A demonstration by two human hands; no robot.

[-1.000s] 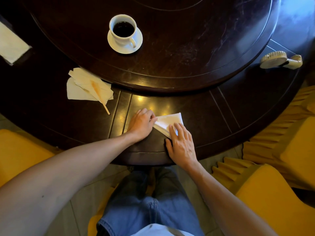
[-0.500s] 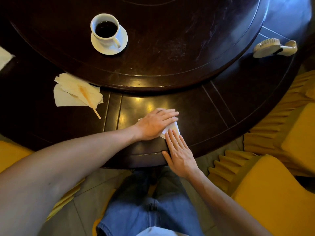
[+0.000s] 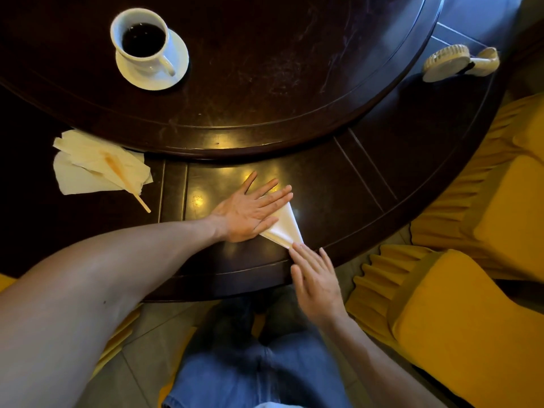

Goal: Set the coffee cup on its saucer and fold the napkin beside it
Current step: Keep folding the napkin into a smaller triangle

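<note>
A white coffee cup full of dark coffee stands on its white saucer on the raised round centre of the dark table, at the far left. Near the table's front edge lies a white napkin folded into a narrow triangle. My left hand lies flat on its left part, fingers straight and spread, pressing it down. My right hand is flat with straight fingers, its fingertips touching the napkin's near corner at the table's edge.
Crumpled cream napkins with a wooden stir stick lie on the table's outer ring at the left. A pale brush sits at the far right. Yellow covered chairs stand close on the right, and my knees in jeans are below the table edge.
My left hand has slid rightward over the napkin and flattened, fingers spread. My right hand has drawn back toward me, off the napkin to its near corner. The napkin now shows as a narrower triangle.
</note>
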